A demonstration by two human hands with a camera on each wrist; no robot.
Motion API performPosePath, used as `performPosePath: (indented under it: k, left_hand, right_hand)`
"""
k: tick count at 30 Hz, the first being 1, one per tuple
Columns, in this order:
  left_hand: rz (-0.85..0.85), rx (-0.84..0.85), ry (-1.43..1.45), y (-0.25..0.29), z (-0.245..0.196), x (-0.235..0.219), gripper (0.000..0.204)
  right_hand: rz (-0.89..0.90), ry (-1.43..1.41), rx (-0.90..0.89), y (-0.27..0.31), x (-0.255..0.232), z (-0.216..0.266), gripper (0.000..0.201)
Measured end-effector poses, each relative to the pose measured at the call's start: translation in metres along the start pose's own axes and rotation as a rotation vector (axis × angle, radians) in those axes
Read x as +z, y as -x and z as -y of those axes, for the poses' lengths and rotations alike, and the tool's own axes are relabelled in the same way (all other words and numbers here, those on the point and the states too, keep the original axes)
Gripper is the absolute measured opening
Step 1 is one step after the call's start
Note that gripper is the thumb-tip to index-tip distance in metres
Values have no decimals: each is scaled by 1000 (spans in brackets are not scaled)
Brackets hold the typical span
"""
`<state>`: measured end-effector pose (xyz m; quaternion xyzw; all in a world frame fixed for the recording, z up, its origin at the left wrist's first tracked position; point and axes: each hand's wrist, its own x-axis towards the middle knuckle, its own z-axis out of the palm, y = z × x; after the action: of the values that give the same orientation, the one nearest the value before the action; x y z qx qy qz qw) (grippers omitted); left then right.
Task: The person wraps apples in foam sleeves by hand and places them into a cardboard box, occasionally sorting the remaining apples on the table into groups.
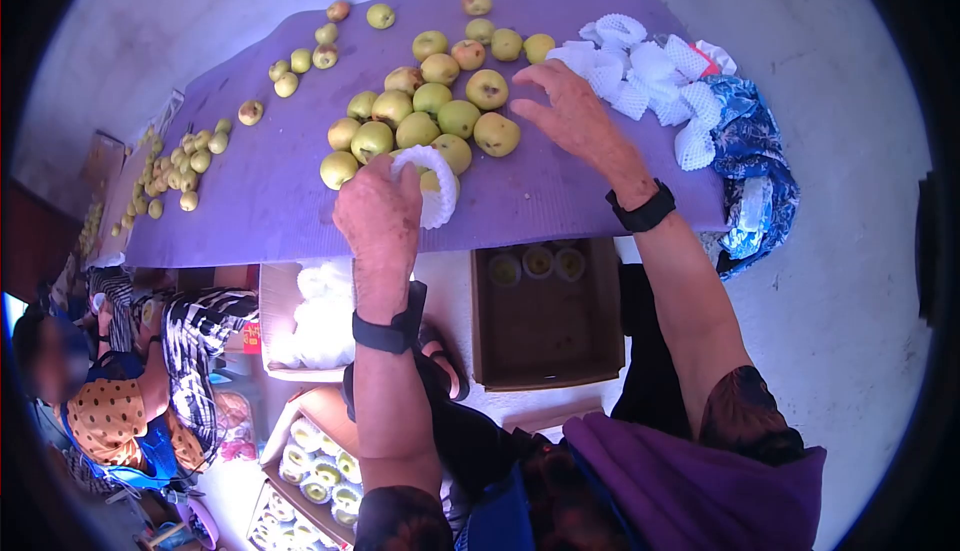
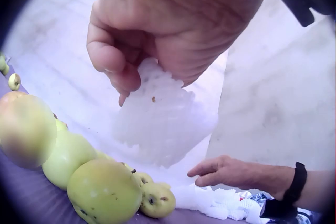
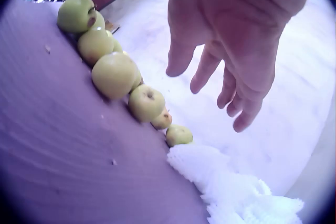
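My left hand pinches a white foam fruit net by its edge, at the near side of a pile of yellow-green apples. The left wrist view shows the net hanging from thumb and fingers. My right hand reaches over the table just right of the pile, fingers spread and holding nothing. In the right wrist view this hand hovers above the row of apples. More white foam nets lie heaped to its right.
A purple-covered table carries more apples at its left end. Blue patterned cloth hangs at the right edge. Below stand a cardboard box with a few wrapped apples and a fuller box. Another person sits at lower left.
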<state>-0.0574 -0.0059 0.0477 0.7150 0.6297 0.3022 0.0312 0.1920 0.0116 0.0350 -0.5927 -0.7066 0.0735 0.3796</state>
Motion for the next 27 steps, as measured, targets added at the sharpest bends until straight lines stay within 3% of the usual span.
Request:
performPosePath:
  k: [1,3,6,9,13,16,18,19,21,25,27]
  left_hand:
    - [-1,-2,-2,0,0,0,29]
    - [24,-8,-27,0,-1,-2,28]
    - [42,8,-76,-1,-2,-1,28]
    - [-22,53,-35,1,-5,0,29]
    - [19,48,-46,3,-8,-5,30]
    - [106,72,-26,5,-4,-9,28]
    - [242,28,-102,6,-7,-16,27]
    - [242,28,-102,7,-5,-15,27]
    - [82,126,-156,11,2,-13,25]
    - [50,136,-226,5,15,-17,25]
    - [105,49,-221,1,26,-23,24]
  right_hand:
    - [2,-2,-2,1,0,14,39]
    - [118,-453,30,8,6,44,41]
    - [195,-388,-64,21,18,79,43]
    - [124,-302,-147,29,40,85,44]
    - [98,-383,-29,28,55,73,39]
    - [-28,-341,-1,28,59,68,31]
    - [-117,-335,-79,29,60,66,26]
    - [-118,-335,-79,31,59,67,26]
    - [-7,-275,-84,40,55,75,24]
    - [-33,-187,-126,55,70,89,24]
    - [-9,-333,-173,58,72,93,27]
